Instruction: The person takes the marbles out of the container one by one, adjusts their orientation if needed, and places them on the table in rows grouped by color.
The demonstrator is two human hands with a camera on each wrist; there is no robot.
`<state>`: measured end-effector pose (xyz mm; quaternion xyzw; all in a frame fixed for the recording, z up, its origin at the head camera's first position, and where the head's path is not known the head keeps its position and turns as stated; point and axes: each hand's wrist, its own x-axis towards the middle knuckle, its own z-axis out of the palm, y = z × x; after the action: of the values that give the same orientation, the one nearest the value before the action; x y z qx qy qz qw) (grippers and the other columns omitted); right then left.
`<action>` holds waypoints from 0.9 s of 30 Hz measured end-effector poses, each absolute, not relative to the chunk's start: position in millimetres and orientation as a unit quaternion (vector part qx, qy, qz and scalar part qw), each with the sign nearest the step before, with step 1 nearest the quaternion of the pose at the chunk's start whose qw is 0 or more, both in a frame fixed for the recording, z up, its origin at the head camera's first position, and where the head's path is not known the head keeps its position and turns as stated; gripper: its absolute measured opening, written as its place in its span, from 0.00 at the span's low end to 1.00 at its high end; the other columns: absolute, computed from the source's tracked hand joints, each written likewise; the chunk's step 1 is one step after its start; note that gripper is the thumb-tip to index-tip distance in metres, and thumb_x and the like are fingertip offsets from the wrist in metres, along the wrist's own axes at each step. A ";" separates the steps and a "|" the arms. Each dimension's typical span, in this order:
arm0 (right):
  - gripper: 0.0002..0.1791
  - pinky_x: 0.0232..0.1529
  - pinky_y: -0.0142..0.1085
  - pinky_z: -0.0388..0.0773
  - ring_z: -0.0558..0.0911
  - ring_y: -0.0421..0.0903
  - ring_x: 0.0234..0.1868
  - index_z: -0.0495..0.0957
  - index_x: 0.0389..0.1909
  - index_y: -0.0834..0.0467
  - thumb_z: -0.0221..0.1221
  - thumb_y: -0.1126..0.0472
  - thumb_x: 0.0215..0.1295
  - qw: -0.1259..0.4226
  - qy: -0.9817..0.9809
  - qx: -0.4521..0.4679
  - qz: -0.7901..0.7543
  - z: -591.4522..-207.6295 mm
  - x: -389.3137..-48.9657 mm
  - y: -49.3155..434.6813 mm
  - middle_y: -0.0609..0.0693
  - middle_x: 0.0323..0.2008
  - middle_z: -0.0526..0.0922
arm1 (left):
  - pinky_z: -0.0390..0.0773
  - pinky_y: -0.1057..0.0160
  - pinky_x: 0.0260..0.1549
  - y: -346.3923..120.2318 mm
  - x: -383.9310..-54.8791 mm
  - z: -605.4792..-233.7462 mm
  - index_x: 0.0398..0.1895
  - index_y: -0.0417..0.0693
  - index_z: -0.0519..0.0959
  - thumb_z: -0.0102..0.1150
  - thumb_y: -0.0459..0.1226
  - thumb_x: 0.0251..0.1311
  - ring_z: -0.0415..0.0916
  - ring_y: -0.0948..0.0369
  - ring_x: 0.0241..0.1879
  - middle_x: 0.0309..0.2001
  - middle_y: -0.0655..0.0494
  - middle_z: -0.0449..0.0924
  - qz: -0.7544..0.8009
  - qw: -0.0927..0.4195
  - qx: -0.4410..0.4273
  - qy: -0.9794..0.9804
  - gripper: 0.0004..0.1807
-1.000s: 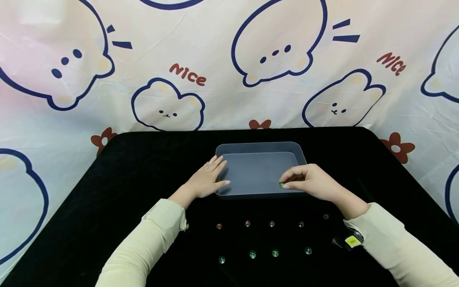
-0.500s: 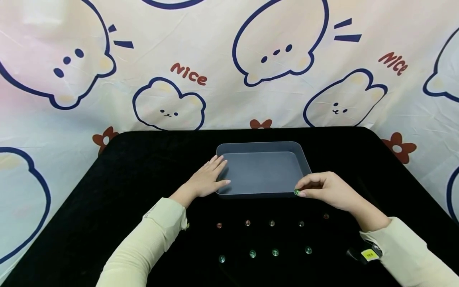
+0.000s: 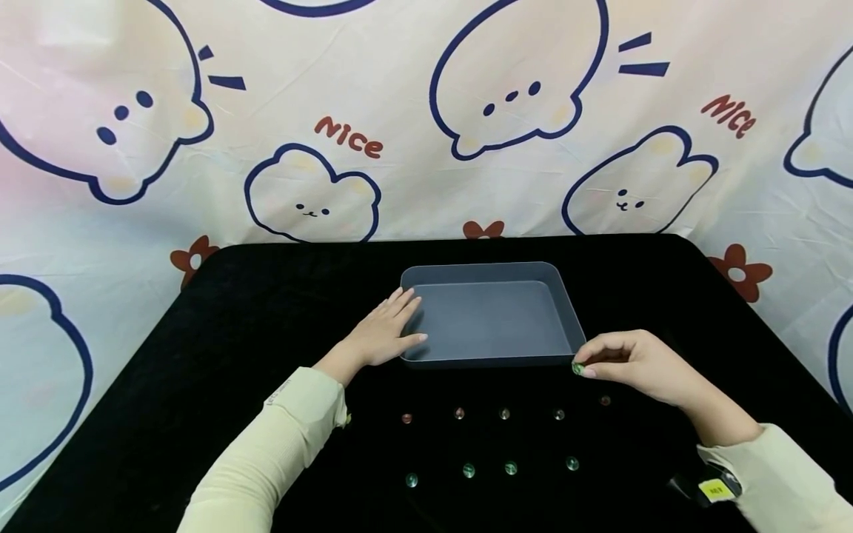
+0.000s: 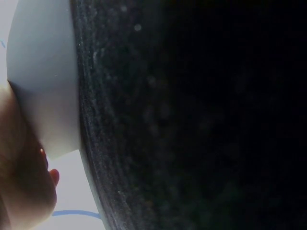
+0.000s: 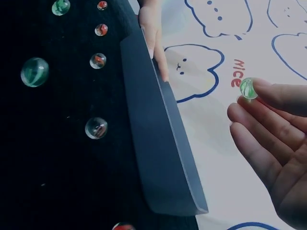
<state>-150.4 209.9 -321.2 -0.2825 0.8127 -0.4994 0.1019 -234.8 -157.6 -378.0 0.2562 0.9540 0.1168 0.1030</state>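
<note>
Fingertips of the right hand pinch a green marble just off the tray's near right corner, above the black table. Left hand lies flat with straight fingers against the tray's left wall. Nine marbles sit on the table in two rows near the tray's front edge, apart from both hands.
</note>
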 end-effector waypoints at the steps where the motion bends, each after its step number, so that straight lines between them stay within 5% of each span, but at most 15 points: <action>1: 0.05 0.27 0.37 0.76 0.77 0.44 0.28 0.78 0.32 0.62 0.56 0.68 0.55 0.108 0.807 -0.287 -0.504 -322.3 -149.1 211.4 0.50 0.30 0.79 | 0.37 0.57 0.59 -157.4 -234.9 -378.0 0.67 0.48 0.43 0.33 0.60 0.58 0.26 0.59 0.64 0.67 0.53 0.34 0.116 0.103 0.256 0.954 0.39; 27: 0.06 0.27 0.34 0.75 0.77 0.38 0.29 0.78 0.32 0.61 0.55 0.71 0.54 0.224 0.749 -0.360 -0.509 -363.9 -128.4 244.8 0.50 0.30 0.79 | 0.37 0.58 0.60 -157.3 -234.4 -376.4 0.67 0.48 0.43 0.34 0.60 0.58 0.26 0.59 0.64 0.67 0.53 0.34 0.117 0.111 0.256 0.953 0.39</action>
<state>-128.4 244.8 -363.9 -0.3603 0.7488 -0.5089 0.2245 -234.4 -157.3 -376.4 0.2555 0.9532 0.1171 0.1111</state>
